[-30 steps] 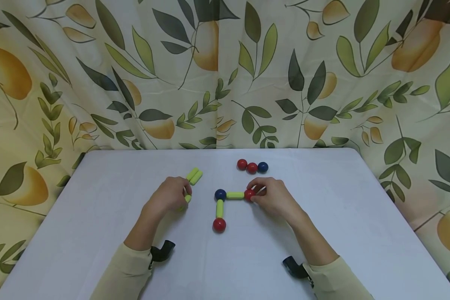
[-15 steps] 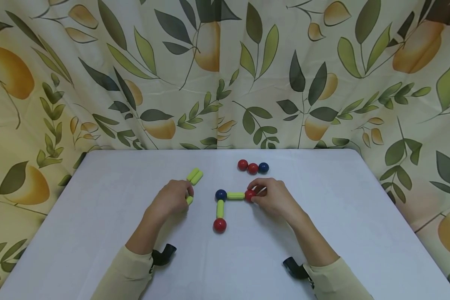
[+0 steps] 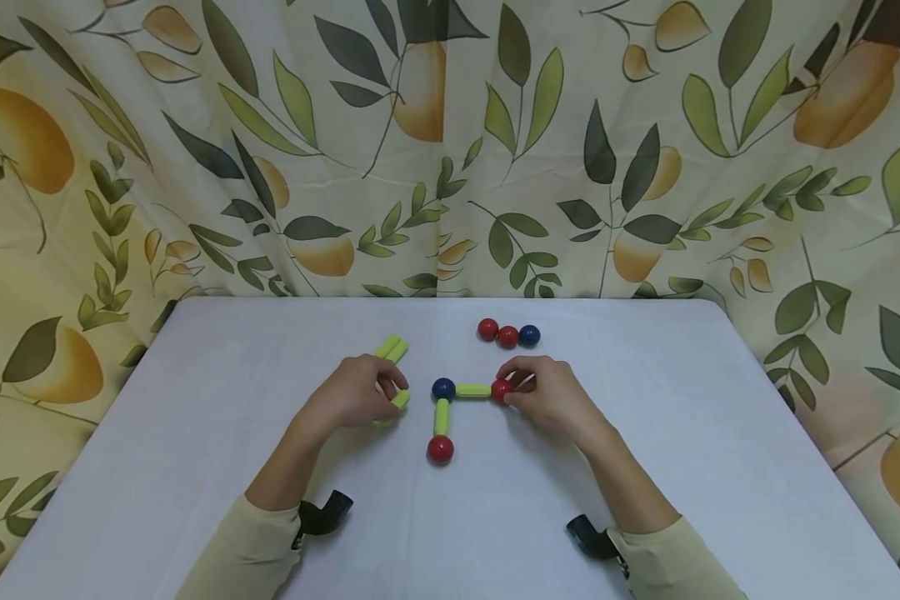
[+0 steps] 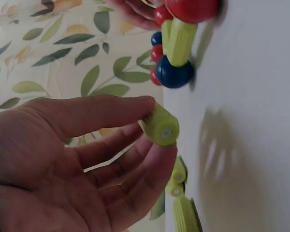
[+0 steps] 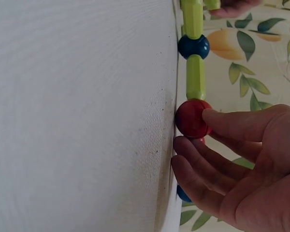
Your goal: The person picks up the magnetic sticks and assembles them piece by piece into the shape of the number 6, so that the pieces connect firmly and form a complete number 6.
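Observation:
My left hand pinches a yellow-green magnetic rod between thumb and fingertips, above the table, its round metal end showing in the left wrist view. To its right lies an L of joined pieces: a blue ball at the corner, one green rod running down to a red ball, another rod running right to a second red ball. My right hand holds that second ball with thumb and finger, the other fingers loosely bent close to the tabletop.
Two loose green rods lie side by side behind my left hand; another rod lies below it. Two red balls and a blue ball sit in a row at the back of the white table. A patterned curtain hangs behind.
My left hand has moved a little to the right, toward the blue corner ball, with the rod in its fingers. The right hand stays at the red ball.

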Tool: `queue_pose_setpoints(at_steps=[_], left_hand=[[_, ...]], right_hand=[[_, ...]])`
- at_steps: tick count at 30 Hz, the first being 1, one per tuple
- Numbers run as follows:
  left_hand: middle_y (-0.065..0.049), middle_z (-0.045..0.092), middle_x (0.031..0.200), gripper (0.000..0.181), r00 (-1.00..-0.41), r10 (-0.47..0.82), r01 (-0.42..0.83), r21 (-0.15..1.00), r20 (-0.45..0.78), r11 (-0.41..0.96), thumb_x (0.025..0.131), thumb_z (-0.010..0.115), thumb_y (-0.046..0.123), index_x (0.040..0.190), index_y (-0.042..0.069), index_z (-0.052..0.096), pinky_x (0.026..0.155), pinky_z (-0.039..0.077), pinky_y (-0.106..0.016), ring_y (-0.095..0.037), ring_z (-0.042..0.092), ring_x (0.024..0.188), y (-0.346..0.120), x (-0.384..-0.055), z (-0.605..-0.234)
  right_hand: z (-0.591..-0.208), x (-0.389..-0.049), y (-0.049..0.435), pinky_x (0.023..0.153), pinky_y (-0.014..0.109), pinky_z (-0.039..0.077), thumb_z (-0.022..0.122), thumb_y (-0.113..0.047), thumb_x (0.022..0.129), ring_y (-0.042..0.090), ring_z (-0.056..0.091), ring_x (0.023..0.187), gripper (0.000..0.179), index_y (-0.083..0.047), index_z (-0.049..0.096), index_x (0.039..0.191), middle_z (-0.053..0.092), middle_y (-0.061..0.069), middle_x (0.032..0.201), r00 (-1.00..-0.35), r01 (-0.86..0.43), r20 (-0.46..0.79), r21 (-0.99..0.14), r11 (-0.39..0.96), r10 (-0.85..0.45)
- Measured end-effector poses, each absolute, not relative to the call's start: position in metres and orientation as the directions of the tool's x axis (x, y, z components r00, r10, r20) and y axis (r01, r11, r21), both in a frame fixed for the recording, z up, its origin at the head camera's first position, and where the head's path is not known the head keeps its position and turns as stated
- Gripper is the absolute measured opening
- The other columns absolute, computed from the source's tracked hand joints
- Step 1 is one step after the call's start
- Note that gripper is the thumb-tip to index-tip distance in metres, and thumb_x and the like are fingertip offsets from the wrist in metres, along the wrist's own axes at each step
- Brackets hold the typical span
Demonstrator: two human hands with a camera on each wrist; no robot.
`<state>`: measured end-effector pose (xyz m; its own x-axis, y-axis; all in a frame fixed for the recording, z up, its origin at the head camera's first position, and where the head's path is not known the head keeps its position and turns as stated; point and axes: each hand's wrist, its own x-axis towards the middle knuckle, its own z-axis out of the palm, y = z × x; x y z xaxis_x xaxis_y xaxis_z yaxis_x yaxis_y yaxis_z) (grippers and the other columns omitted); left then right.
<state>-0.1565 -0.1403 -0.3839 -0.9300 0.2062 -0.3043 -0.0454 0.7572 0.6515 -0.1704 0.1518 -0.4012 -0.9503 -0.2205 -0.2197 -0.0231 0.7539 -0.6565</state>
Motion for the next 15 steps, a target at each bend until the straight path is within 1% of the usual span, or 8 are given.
queue_pose_setpoints(at_steps=[3, 9, 15], left_hand=[[-0.004, 0.068, 0.094, 0.027, -0.927, 0.219, -0.066, 0.706, -0.305, 0.705, 0.081, 0.086, 0.006, 0.106, 0.011, 0.077, 0.064, 0.054, -0.028, -0.021, 0.062, 0.083, -0.136, -0.152, -0.380], [-0.007, 0.066, 0.092, 0.026, -0.910, 0.243, -0.143, 0.803, -0.337, 0.579, 0.081, 0.084, 0.001, 0.105, 0.008, 0.075, 0.065, 0.059, -0.030, -0.019, 0.067, 0.070, -0.129, -0.136, -0.382], [-0.010, 0.064, 0.092, 0.026, -0.882, 0.240, -0.261, 0.844, -0.406, 0.468, 0.082, 0.083, 0.001, 0.105, 0.008, 0.074, 0.068, 0.061, -0.032, -0.021, 0.067, 0.071, -0.125, -0.118, -0.388]], right_hand=[[-0.402, -0.170, 0.152, 0.084, 0.034, 0.058, 0.076, -0.012, 0.093, 0.026, 0.065, 0.101, 0.024, -0.015, 0.075, 0.117, 0.073, 0.008, 0.108, -0.949, -0.019, -0.225, -0.662, 0.750, -0.223], [-0.404, -0.170, 0.152, 0.084, 0.034, 0.058, 0.077, -0.013, 0.093, 0.025, 0.064, 0.100, 0.024, -0.016, 0.075, 0.117, 0.072, 0.006, 0.108, -0.951, -0.015, -0.225, -0.652, 0.758, -0.212], [-0.404, -0.171, 0.153, 0.083, 0.035, 0.058, 0.076, -0.013, 0.093, 0.024, 0.064, 0.101, 0.024, -0.015, 0.075, 0.117, 0.072, 0.007, 0.108, -0.950, -0.024, -0.223, -0.643, 0.765, -0.217]])
